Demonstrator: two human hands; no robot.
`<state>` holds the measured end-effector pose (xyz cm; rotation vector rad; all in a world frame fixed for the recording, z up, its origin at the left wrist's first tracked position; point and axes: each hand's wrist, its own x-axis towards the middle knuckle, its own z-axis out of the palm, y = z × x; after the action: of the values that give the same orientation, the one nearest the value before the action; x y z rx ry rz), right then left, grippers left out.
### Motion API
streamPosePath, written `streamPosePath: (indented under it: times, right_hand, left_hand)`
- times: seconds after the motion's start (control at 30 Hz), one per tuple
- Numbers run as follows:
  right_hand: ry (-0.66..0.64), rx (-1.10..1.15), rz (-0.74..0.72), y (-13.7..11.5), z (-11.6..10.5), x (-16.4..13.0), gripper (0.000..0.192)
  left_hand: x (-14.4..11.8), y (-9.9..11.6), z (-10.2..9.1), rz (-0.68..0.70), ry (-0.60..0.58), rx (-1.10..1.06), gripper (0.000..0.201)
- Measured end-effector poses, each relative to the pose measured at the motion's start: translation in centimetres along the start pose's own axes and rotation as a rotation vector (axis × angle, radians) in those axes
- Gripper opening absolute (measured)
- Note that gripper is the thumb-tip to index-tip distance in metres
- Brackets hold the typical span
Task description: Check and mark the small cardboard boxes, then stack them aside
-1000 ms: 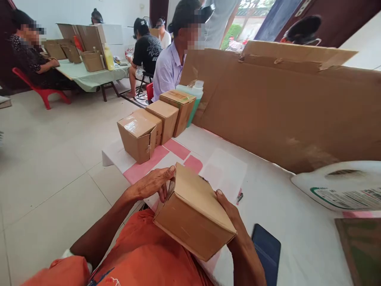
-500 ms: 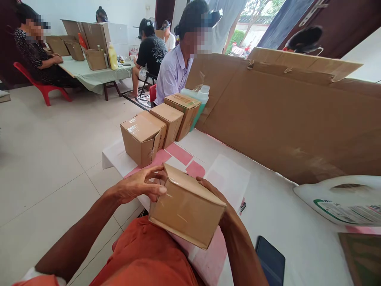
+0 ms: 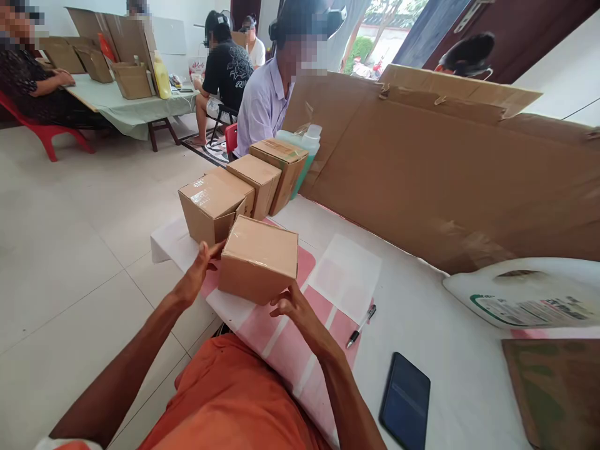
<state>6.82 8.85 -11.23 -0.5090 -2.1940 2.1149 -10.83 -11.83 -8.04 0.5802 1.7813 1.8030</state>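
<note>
I hold a small closed cardboard box (image 3: 260,257) between both hands, just above the near left part of the table (image 3: 422,312). My left hand (image 3: 200,267) presses its left side. My right hand (image 3: 293,307) supports its lower right corner from beneath. The box sits right behind a row of three similar taped boxes (image 3: 213,203), closest to the nearest one.
A pen (image 3: 360,326) and a dark phone (image 3: 405,401) lie on the table to my right. A tall cardboard sheet (image 3: 445,175) stands along the far side, with a white bag (image 3: 529,294) against it. A green bottle (image 3: 307,147) stands behind the boxes. Other people sit at tables beyond.
The box has moved from my lap forward and up toward the row of boxes, and it has turned so its closed top faces up.
</note>
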Motion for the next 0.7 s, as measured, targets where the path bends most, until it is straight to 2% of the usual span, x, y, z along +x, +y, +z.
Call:
streamPosePath:
  times: [0.13, 0.2, 0.27, 0.33, 0.43, 0.53, 0.6, 0.7]
  right_hand:
    - [0.142, -0.264, -0.132, 1.3, 3.2, -1.3, 0.053]
    - [0.124, -0.302, -0.198, 1.8, 5.1, -2.0, 0.048]
    - [0.054, -0.304, -0.244, 2.0, 7.2, -2.0, 0.052]
    - [-0.022, -0.306, -0.283, 1.9, 9.6, -1.0, 0.064]
    - [-0.125, -0.351, -0.318, 0.9, 13.5, 2.2, 0.081]
    - [-0.165, -0.417, -0.291, -0.5, 16.3, 5.9, 0.089]
    - [-0.152, -0.449, -0.264, -1.3, 17.3, 7.7, 0.09]
    - [-0.141, -0.476, -0.28, -1.7, 17.8, 8.9, 0.091]
  left_hand:
    - [-4.3, -3.1, 2.2, 0.119, 0.141, 0.174, 0.09]
    - [-6.7, -4.5, 2.5, 0.128, 0.282, 0.165, 0.087]
    - [-8.5, -5.7, 1.5, 0.134, 0.447, 0.165, 0.083]
    - [-9.2, -6.7, -0.9, 0.162, 0.602, 0.179, 0.083]
    - [-7.5, -7.2, -5.9, 0.275, 0.776, 0.161, 0.087]
    - [-3.3, -6.5, -10.4, 0.384, 0.835, 0.089, 0.084]
    - [-0.2, -5.9, -12.3, 0.434, 0.845, 0.045, 0.082]
    - [3.6, -5.5, -13.8, 0.455, 0.848, 0.041, 0.079]
